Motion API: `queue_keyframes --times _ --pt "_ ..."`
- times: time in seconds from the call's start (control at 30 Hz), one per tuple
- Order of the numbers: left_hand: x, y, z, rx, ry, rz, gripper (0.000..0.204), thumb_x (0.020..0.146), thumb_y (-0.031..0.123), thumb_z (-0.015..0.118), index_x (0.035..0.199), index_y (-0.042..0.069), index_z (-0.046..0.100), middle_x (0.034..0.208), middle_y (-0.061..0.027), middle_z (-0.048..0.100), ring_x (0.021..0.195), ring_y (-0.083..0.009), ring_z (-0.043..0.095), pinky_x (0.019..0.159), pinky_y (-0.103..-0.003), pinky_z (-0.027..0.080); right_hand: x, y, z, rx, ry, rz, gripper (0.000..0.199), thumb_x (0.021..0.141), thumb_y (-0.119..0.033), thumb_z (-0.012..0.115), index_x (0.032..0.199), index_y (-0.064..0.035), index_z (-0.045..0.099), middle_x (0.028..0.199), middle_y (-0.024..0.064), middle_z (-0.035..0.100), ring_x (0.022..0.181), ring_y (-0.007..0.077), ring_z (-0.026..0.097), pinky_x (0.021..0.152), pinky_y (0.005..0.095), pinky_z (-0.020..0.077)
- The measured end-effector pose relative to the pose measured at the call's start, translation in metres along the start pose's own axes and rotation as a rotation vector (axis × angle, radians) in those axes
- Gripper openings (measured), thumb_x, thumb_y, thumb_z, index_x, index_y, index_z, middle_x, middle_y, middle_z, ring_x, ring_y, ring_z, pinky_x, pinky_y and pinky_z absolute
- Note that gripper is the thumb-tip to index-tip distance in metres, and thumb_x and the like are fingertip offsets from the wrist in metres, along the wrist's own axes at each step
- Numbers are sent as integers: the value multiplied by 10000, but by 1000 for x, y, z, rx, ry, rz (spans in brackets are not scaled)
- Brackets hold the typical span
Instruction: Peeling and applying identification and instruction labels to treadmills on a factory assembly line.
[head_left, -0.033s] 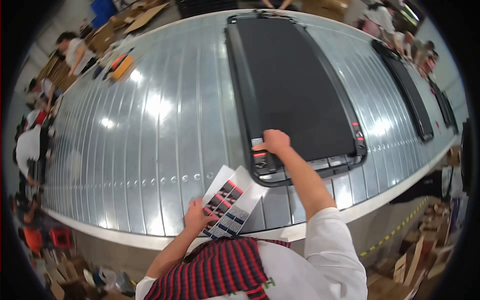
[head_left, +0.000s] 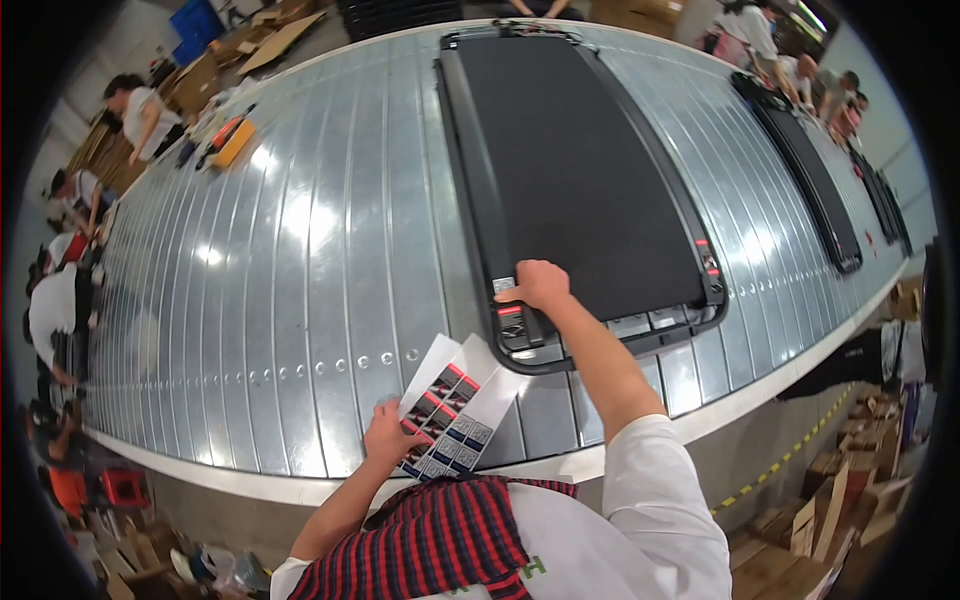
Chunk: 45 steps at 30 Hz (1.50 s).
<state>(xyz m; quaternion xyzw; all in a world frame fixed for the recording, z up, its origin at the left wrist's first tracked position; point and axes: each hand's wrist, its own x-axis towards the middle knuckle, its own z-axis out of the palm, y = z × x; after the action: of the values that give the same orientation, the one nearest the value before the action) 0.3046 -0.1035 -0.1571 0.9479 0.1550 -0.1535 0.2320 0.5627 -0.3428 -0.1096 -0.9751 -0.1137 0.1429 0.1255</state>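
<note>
A flat black treadmill base (head_left: 590, 170) lies lengthwise in front of me on the slatted metal table. My right hand (head_left: 541, 285), its fingers curled, rests at the near left corner of this base. Its thumb presses on a small white label (head_left: 503, 286) on the side rail, just above a black-and-red warning label (head_left: 511, 323). What lies under the curled fingers is hidden. Lower left, my left hand (head_left: 387, 432) is closed on sticker sheets (head_left: 440, 420) printed with red, black and blue labels. White backing paper (head_left: 480, 372) fans out beside them, near the rail's corner.
The slatted metal table (head_left: 300, 300) curves away on both sides. Another long black base (head_left: 810, 185) lies to the right. A yellow-orange box (head_left: 232, 143) with tools sits far left. People (head_left: 60, 310) stand along the edges. Cardboard pieces (head_left: 830, 520) pile up at lower right.
The whole view has shifted slightly, so the treadmill base sits a little further left. Both hands keep nearly the same places, the right thumb still on the white label.
</note>
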Motion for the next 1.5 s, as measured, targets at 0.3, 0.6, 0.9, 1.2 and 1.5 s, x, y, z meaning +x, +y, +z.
queue_keyframes --times 0.3,0.6,0.9,1.2,1.5 --pt "9 -10 19 -82 25 56 485 502 294 788 815 12 549 794 -139 586 768 -292 567 679 -368 445 7 27 17 103 299 -51 416 674 -506 580 675 -90 570 678 96 599 690 278 589 579 386 454" --pt "-21 -50 48 -663 -1 -53 400 633 237 716 942 33 563 810 -79 611 732 -143 568 675 -287 457 -12 77 28 306 213 -95 289 661 -350 652 686 -85 540 636 58 566 622 251 555 567 362 426" --pt "-136 -49 31 -1387 279 -95 229 771 184 626 901 -1 592 774 -3 606 703 -63 531 638 -222 437 -181 -8 115 1137 -17 -118 157 782 -164 583 852 -41 516 682 0 511 582 83 494 500 210 400" --pt "-238 -141 -11 -1490 395 -64 317 745 167 654 1002 4 567 876 -28 601 786 -75 535 718 -225 435 -236 -227 147 1220 -919 -396 223 807 -116 540 1004 -11 538 891 62 603 745 133 571 682 274 454" --pt "-371 -247 -56 -1661 864 -74 338 729 75 637 1046 -11 555 973 -71 596 894 -142 544 803 -273 418 -335 -424 162 804 -1108 -810 165 805 -120 583 907 6 616 794 26 624 706 71 553 629 223 454"
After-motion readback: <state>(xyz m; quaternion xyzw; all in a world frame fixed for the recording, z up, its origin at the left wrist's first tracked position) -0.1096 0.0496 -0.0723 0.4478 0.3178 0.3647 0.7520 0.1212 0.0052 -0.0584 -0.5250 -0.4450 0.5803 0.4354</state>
